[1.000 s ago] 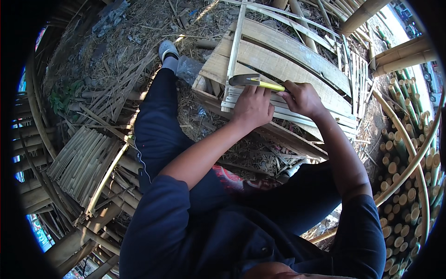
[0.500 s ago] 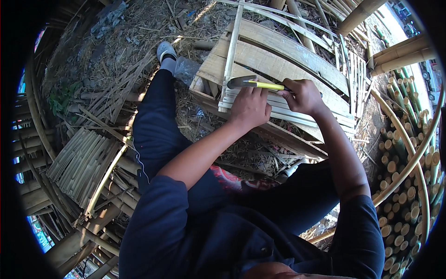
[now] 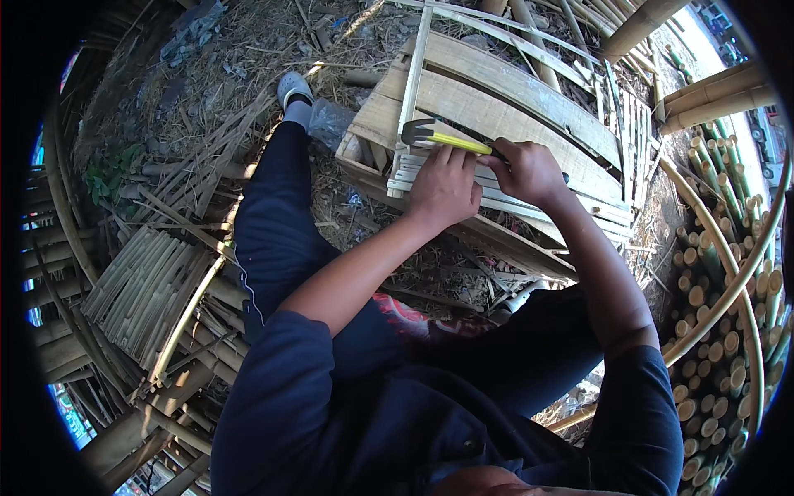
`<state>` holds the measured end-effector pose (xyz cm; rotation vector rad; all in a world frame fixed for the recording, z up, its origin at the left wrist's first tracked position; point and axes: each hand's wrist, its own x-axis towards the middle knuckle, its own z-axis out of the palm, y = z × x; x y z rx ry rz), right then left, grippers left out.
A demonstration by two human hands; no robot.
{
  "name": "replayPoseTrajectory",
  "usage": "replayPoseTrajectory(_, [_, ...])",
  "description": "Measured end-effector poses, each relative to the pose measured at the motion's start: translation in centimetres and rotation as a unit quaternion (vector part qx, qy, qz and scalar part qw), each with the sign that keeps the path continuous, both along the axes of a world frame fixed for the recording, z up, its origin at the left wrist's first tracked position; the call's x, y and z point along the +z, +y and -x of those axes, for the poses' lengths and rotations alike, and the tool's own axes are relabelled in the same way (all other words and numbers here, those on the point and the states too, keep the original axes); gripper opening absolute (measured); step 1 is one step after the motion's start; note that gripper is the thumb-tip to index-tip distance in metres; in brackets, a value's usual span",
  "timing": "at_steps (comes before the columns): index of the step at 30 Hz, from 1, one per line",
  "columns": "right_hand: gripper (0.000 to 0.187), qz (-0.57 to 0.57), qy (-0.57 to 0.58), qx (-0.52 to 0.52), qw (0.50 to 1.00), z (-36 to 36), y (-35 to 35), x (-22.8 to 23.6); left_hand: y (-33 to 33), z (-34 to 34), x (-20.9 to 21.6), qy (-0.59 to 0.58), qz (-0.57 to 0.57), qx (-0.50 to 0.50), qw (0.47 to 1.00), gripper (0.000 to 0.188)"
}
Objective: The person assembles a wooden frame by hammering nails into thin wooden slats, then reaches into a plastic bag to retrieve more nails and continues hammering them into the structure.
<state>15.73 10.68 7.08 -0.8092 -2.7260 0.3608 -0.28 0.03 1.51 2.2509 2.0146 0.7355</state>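
Two hands share what looks like a hammering step: the right hand [image 3: 527,172], elbow bent, clamps its fingers round a hammer [image 3: 456,141] above pale slats [image 3: 501,198] on the plank desk [image 3: 496,101]. The left hand [image 3: 445,192] rests palm down (fingers' grip hidden, cannot tell); any blow calls for clearance.

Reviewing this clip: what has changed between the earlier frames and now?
The hammer has shifted slightly left, its head turned and raised a little in the picture, its handle sloping more. The right hand has moved slightly left too, still gripping it. Nothing was visibly let go or newly taken hold of. The left hand stays at the pale slats on the wooden crate.
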Motion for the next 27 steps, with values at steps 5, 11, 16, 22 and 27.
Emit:
replayPoseTrajectory(5, [0.028, 0.057, 0.068, -0.039, 0.995, -0.3, 0.8, 0.5, 0.2, 0.0, -0.3, 0.030, -0.098, 0.005, 0.995, 0.047])
replayPoseTrajectory(11, [0.028, 0.048, 0.007, 0.074, 0.996, -1.0, 1.1, 1.3, 0.2, 0.0, -1.3, 0.033, -0.088, 0.013, 0.995, 0.046])
replayPoseTrajectory(16, [0.032, 0.040, -0.022, -0.035, 0.998, 0.0, -0.2, 0.3, 0.2, -0.1, -0.3, 0.012, -0.027, 0.000, 1.000, 0.045])
replayPoseTrajectory(22, [0.034, 0.075, -0.007, 0.029, 0.997, -0.5, 0.1, 0.9, 0.0, -0.3, -0.8, 0.019, -0.023, 0.020, 0.999, 0.044])
replayPoseTrajectory(27, [0.035, 0.068, 0.027, -0.050, 0.996, 0.3, 0.0, 0.4, 0.2, -0.2, -0.3, 0.030, -0.063, 0.012, 0.997, 0.049])
